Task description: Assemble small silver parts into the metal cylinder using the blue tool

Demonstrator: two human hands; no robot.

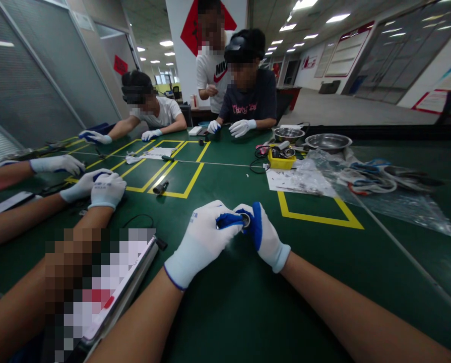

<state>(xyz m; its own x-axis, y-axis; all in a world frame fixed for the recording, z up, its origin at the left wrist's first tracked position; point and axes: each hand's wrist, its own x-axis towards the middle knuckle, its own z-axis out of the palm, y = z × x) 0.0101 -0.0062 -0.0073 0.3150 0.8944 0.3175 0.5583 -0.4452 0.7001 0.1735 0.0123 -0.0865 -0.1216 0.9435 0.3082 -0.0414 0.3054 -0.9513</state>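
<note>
Head camera view: two gloved hands meet above the near middle of a green table (225, 312), the left hand (206, 229) and the right hand (265, 237) both grasping a small round part (245, 220) whose metallic rim shows between their fingers. Blue glove palms hide the rest of it and the exact points of contact. Good handling here would likely mean steadying the part with one hand while the other makes small, straight adjustments, fingertips kept off the rim's opening and both hands low in case of a slip. At near left, a pale-topped device (134, 282) presents the closest hard edge, leaving little room to swing on that side, and a co-worker's gloved hands (108, 190) rest farther left. Beyond the left hand, a dark cylindrical part (160, 188) lies beside a yellow tape outline (195, 180). To the far right, a white sheet (297, 184), a yellow basket (280, 162) and a clear plastic bag (417, 204) limit outward reach, with a metal bowl (329, 142) behind them. The most generous room for movement appears to be the near and near-right tabletop, bounded at right by a pale seam (399, 247).
</note>
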